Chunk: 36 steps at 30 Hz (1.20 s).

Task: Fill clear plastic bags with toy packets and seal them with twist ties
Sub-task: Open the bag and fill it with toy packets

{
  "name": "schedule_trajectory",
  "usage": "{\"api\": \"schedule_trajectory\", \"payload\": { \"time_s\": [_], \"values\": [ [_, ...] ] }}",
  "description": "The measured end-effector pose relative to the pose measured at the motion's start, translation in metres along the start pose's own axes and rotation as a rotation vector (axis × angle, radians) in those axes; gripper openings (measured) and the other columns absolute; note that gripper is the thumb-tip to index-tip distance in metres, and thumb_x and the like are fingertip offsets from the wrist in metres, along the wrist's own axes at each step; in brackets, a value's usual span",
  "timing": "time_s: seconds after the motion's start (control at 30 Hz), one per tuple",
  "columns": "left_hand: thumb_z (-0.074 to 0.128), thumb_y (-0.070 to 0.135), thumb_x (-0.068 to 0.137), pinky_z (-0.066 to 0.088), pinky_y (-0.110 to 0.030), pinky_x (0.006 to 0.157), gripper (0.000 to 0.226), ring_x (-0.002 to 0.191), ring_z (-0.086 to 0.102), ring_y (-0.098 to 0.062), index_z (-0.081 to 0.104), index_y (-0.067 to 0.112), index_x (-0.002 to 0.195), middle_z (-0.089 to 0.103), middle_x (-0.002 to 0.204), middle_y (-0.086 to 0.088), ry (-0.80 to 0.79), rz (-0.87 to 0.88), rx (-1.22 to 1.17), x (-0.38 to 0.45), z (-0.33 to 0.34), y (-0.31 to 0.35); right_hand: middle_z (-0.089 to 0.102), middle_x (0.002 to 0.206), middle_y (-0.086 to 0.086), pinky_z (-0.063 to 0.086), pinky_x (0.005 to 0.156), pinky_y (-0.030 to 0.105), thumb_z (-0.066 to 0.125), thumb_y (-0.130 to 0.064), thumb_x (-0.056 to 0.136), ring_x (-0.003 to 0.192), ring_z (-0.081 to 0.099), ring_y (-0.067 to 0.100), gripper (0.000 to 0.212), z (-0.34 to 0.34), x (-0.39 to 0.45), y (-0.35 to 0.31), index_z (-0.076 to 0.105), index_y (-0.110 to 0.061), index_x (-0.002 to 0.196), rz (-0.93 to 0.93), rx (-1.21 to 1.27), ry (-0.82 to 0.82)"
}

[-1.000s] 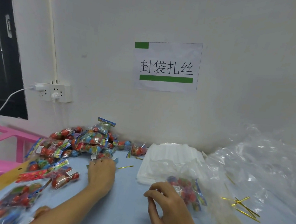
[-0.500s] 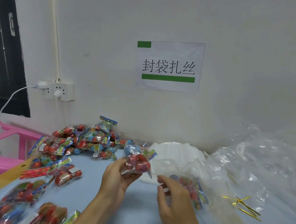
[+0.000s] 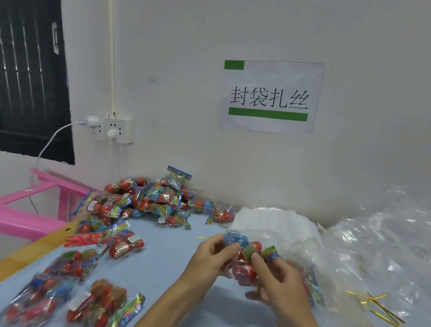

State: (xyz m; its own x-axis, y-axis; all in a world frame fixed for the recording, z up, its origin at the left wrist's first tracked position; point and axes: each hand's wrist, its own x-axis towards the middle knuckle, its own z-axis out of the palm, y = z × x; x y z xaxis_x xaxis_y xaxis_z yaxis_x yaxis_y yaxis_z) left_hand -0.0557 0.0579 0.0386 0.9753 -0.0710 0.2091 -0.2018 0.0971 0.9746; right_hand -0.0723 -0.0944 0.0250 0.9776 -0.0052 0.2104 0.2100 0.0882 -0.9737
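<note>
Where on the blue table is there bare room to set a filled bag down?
Bare blue table lies between the toy packets and the left hand, and below both forearms. Crowded: the packets along the left edge, clear bags and twist ties on the right.

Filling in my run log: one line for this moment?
stage: filling | left hand: holds toy packet | right hand: holds it too | twist ties: untouched

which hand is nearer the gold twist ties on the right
Right. The right hand sits just left of the twist ties; the left hand is farther left, beyond the toy packet both hold.
</note>
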Motion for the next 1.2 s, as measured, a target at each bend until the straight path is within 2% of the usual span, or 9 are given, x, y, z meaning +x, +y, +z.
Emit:
{"api": "schedule_trajectory", "payload": {
  "time_s": [0.1, 0.17, 0.27, 0.37, 0.47, 0.53, 0.7, 0.97, 1.2],
  "values": [
    [0.055, 0.027, 0.101, 0.046, -0.021, 0.064, 0.023, 0.069, 0.055, -0.014, 0.067, 0.016, 0.084, 0.062, 0.070, 0.004, -0.037, 0.059, 0.188, 0.000, -0.008, 0.000, 0.078, 0.085, 0.007, 0.057, 0.055, 0.026, 0.068, -0.017, 0.092, 0.076, 0.076, 0.025, 0.011, 0.000, 0.001, 0.002, 0.072, -0.012, 0.101, -0.016, -0.010, -0.013],
    [0.048, 0.035, 0.103, 0.048, -0.019, 0.072, 0.031, 0.077, 0.060, -0.011, 0.069, 0.017, 0.087, 0.067, 0.074, 0.011, 0.020, 0.091, 0.334, 0.003, -0.015, 0.000, 0.078, 0.080, 0.006, 0.057, 0.054, 0.025, 0.068, -0.015, 0.092, 0.072, 0.076, 0.024, 0.009, 0.000, 0.003, 0.004, 0.072, -0.011, 0.099, -0.036, -0.031, 0.030],
    [0.043, 0.043, 0.102, 0.040, -0.037, 0.102, 0.033, 0.118, 0.052, -0.017, 0.065, 0.024, 0.117, 0.063, 0.121, 0.007, 0.371, 0.080, 0.935, 0.012, -0.039, -0.006, 0.077, 0.079, 0.007, 0.056, 0.052, 0.026, 0.068, -0.014, 0.092, 0.070, 0.076, 0.025, 0.009, -0.003, 0.005, 0.006, 0.072, -0.010, 0.098, -0.041, -0.041, 0.065],
    [0.037, 0.048, 0.100, 0.021, -0.047, 0.116, 0.053, 0.144, 0.022, -0.030, 0.042, 0.021, 0.146, 0.033, 0.156, -0.007, 0.554, -0.097, 1.258, 0.016, -0.066, -0.011, 0.077, 0.079, 0.008, 0.055, 0.052, 0.026, 0.068, -0.014, 0.092, 0.070, 0.076, 0.026, 0.009, -0.005, 0.007, 0.009, 0.072, -0.010, 0.098, -0.050, -0.039, 0.076],
    [0.033, 0.049, 0.100, 0.009, -0.051, 0.121, 0.066, 0.151, -0.004, -0.040, 0.023, 0.014, 0.155, 0.003, 0.165, -0.019, 0.576, -0.297, 1.305, 0.019, -0.089, -0.017, 0.077, 0.079, 0.007, 0.055, 0.052, 0.026, 0.069, -0.015, 0.092, 0.069, 0.076, 0.025, 0.008, -0.005, 0.007, 0.009, 0.072, -0.011, 0.098, -0.061, -0.055, 0.069],
    [0.033, 0.049, 0.100, 0.007, -0.051, 0.121, 0.071, 0.150, -0.009, -0.042, 0.014, 0.010, 0.157, -0.003, 0.163, -0.024, 0.554, -0.404, 1.312, 0.020, -0.098, -0.023, 0.077, 0.079, 0.006, 0.056, 0.052, 0.025, 0.069, -0.015, 0.091, 0.069, 0.075, 0.024, 0.008, -0.005, 0.006, 0.009, 0.073, -0.013, 0.098, -0.069, -0.067, 0.065],
    [0.038, 0.048, 0.098, 0.019, -0.050, 0.118, 0.064, 0.146, 0.014, -0.039, 0.030, 0.010, 0.149, 0.019, 0.160, -0.019, 0.456, -0.435, 1.424, 0.022, -0.092, -0.033, 0.077, 0.077, 0.006, 0.056, 0.052, 0.025, 0.069, -0.015, 0.092, 0.068, 0.075, 0.024, 0.007, -0.005, 0.006, 0.009, 0.073, -0.013, 0.098, -0.076, -0.076, 0.063],
    [0.046, 0.035, 0.096, 0.032, -0.034, 0.093, 0.018, 0.113, 0.046, -0.019, 0.050, 0.023, 0.109, 0.056, 0.113, 0.003, 0.498, -0.051, 1.293, 0.023, -0.067, -0.030, 0.077, 0.077, 0.005, 0.055, 0.052, 0.025, 0.070, -0.018, 0.091, 0.067, 0.075, 0.022, 0.007, -0.007, 0.006, 0.008, 0.072, -0.015, 0.098, -0.074, -0.096, 0.073],
    [0.052, 0.055, 0.090, 0.030, -0.040, 0.111, 0.061, 0.131, 0.041, -0.026, 0.036, 0.025, 0.140, 0.045, 0.140, -0.002, 0.376, -0.186, 1.279, 0.025, -0.072, -0.041, 0.075, 0.074, 0.004, 0.054, 0.053, 0.029, 0.072, -0.023, 0.090, 0.063, 0.073, 0.022, 0.010, -0.009, 0.007, 0.008, 0.073, -0.017, 0.098, -0.086, -0.149, 0.089]
  ]
}}
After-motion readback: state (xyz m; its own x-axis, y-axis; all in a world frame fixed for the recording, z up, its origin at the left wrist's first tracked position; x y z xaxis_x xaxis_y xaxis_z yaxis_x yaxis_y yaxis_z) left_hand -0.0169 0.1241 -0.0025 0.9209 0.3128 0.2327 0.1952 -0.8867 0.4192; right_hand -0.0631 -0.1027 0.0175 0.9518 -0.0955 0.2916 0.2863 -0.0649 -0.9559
